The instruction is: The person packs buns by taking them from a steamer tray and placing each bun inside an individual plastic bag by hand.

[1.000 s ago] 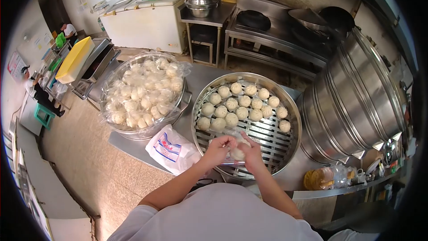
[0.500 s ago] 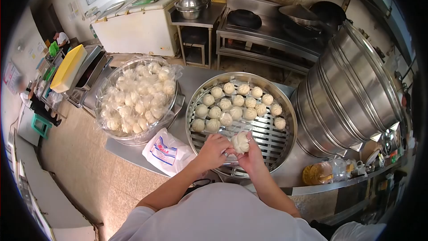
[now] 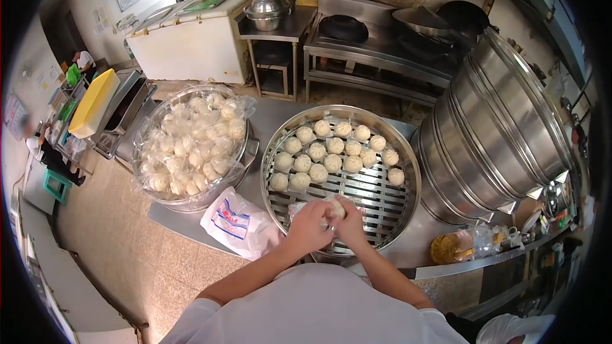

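Observation:
My left hand (image 3: 310,225) and my right hand (image 3: 350,223) meet over the near side of a round metal steamer tray (image 3: 413,200) with a slatted base. Between them is a pale bun (image 3: 335,206), mostly covered by my fingers, which are closed around it. Several pleated buns (image 3: 332,163) sit in rows across the far and left parts of the tray. Some clear plastic (image 3: 295,208) lies beside my left hand. To the left, a large metal bowl (image 3: 191,202) is heaped with buns in clear plastic (image 3: 191,140).
A white printed plastic bag (image 3: 234,220) lies at the table's front edge. Stacked steamer tiers (image 3: 494,134) rise at right, with a bottle of yellow oil (image 3: 454,248) in front. Behind are a stove (image 3: 382,57) and a chest freezer (image 3: 185,48). Two people are at far left.
My hands have closed further around the bun, which was more exposed before, and the right hand has turned over it. The view has shifted slightly.

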### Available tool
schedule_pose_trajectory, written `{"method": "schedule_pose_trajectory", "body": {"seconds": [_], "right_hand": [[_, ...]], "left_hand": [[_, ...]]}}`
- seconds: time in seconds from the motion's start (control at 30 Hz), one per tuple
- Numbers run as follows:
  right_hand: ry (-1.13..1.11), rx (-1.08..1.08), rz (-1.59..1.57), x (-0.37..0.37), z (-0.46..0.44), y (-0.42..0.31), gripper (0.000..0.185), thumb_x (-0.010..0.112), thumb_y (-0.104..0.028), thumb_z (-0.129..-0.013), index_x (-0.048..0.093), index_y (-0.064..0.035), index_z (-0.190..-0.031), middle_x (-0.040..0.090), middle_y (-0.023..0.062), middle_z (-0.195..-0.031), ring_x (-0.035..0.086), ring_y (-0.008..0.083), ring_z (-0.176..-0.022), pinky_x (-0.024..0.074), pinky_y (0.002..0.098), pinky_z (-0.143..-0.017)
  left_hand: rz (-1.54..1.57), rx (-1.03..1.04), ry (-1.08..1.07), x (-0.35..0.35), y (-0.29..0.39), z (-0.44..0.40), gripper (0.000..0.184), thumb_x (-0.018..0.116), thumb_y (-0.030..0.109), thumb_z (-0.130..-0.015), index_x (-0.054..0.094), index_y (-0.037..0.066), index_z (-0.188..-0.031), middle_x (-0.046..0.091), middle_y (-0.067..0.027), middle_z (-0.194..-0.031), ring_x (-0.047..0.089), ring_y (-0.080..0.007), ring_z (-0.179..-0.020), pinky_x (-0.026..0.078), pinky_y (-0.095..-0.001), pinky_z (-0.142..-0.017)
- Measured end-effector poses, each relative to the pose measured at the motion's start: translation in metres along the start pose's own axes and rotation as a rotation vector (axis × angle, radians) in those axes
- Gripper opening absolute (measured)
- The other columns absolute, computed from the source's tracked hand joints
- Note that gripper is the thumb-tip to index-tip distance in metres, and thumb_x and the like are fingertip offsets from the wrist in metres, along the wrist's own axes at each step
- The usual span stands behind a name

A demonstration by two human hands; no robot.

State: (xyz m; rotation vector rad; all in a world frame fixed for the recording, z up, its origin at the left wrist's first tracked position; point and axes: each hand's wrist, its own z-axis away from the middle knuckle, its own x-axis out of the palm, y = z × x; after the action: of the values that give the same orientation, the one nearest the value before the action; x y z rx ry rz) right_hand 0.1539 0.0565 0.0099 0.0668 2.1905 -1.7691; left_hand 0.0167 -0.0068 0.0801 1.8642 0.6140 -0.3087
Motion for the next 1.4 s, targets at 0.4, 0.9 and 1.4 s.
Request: {"method": "schedule_pose_trajectory", "body": {"seconds": [0.4,0.9,1.4], "right_hand": [[-0.35,-0.161,0.152,0.007,0.019,0.012,0.044,0.078,-0.019,-0.081,0.063,-0.0002,-0.117,0.071,0.0212,-0.094,0.07,0.0423,-0.085,0.0568,0.045,-0.075],[-0.458,-0.232,0.38,0.004,-0.008,-0.02,0.073,0.077,-0.029,-0.084,0.048,0.0,-0.145,0.039,0.031,-0.156,0.053,0.046,-0.13,0.0472,0.0454,-0.105],[-0.645,-0.598,0.289,0.067,-0.033,-0.092,0.049,0.078,-0.021,-0.081,0.066,-0.003,-0.125,0.065,0.0206,-0.133,0.064,0.0407,-0.12,0.0544,0.0432,-0.095]], "left_hand": [[0.05,-0.139,-0.13,0.001,-0.003,0.001,0.013,0.062,0.001,-0.077,0.066,0.003,-0.089,0.066,-0.0168,-0.079,0.065,-0.034,-0.071,0.052,-0.0413,-0.066],[0.269,-0.143,-0.113,-0.014,0.022,0.022,0.008,0.069,0.002,-0.086,0.065,0.003,-0.093,0.064,-0.0148,-0.077,0.063,-0.0302,-0.071,0.05,-0.04,-0.065],[0.23,0.051,0.225,-0.11,-0.01,0.033,0.029,0.081,0.013,-0.085,0.067,0.005,-0.11,0.068,-0.0116,-0.106,0.065,-0.0319,-0.098,0.052,-0.0416,-0.085]]}}
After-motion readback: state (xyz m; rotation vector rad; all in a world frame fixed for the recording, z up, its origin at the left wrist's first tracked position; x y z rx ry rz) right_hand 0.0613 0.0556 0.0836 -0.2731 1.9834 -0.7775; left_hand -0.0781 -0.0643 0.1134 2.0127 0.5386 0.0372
